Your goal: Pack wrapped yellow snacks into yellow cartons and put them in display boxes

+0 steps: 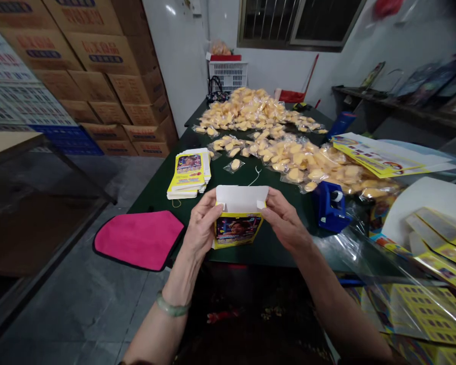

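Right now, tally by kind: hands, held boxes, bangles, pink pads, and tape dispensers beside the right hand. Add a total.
Left hand and right hand: 2
Held box: 1
Bangle: 1
Pink pad: 1
Tape dispenser: 1
Total: 6

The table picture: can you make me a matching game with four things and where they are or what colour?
1. Box
2. Tape dispenser
3. Bracelet
4. Card stack

A. Pale green
B. On the table, beyond the left hand
C. Blue
D. Between the left and right hand

Pairs: 1-D, 2-C, 3-A, 4-B
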`<state>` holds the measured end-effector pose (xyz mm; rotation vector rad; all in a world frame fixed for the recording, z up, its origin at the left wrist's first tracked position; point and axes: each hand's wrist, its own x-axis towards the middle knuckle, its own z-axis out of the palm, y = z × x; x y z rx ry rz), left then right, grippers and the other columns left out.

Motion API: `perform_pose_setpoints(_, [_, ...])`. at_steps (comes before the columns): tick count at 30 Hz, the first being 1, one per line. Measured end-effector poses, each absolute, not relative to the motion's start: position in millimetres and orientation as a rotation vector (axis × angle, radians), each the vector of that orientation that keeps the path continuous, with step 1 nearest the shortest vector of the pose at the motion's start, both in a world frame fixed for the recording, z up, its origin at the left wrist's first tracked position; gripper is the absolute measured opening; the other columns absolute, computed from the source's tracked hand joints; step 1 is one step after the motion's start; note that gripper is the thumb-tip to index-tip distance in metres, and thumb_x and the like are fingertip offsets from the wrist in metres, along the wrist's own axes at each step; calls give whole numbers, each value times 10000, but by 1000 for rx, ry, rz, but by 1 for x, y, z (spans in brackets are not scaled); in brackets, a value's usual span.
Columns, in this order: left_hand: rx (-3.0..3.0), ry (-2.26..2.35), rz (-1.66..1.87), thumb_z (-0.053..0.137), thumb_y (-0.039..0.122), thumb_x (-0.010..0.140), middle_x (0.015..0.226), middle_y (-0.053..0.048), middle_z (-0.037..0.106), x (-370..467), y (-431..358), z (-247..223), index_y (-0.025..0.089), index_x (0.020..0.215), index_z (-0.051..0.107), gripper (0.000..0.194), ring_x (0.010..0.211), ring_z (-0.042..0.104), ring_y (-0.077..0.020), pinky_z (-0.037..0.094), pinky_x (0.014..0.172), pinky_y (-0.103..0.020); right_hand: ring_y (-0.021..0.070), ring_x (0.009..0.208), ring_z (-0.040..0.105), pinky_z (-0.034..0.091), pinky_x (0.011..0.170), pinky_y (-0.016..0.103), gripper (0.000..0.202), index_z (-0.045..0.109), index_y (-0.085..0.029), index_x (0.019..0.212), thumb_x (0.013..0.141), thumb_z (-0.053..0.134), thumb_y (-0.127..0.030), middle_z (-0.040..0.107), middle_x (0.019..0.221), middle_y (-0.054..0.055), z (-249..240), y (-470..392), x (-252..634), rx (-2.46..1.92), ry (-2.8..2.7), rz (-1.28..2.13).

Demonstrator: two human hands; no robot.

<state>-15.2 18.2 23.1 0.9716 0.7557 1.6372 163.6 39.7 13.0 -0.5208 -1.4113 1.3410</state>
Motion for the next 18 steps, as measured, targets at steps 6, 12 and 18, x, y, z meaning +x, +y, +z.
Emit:
perform_pose_setpoints(6, [842,843,1708,759,178,530,690,10,663,-9,15,31,192,751,731,223,610,564,-99,455,588,-209,155,880,623,492,846,313,229,659,-258,1009,784,644,-214,685,918,3,22,28,165,-528,-1230,1465])
perform_pose_setpoints(12, [1125,782,1973,710,131,630,766,0,622,-5,18,22,187,612,676,68,728,565,-108,443,660,-223,154,906,596,497,817,299,68,689,-229,814,746,684,-224,639,942,12,19,33,165,-586,-1306,1293])
perform_pose_setpoints(18, [1281,655,1919,642,332,782,923,-61,639,-10,12,6,190,786,704,155,845,619,-189,499,738,-327,157,997,596,504,848,284,159,679,-215,985,840,615,-226,618,1036,54,20,29,181,-613,-1687,994])
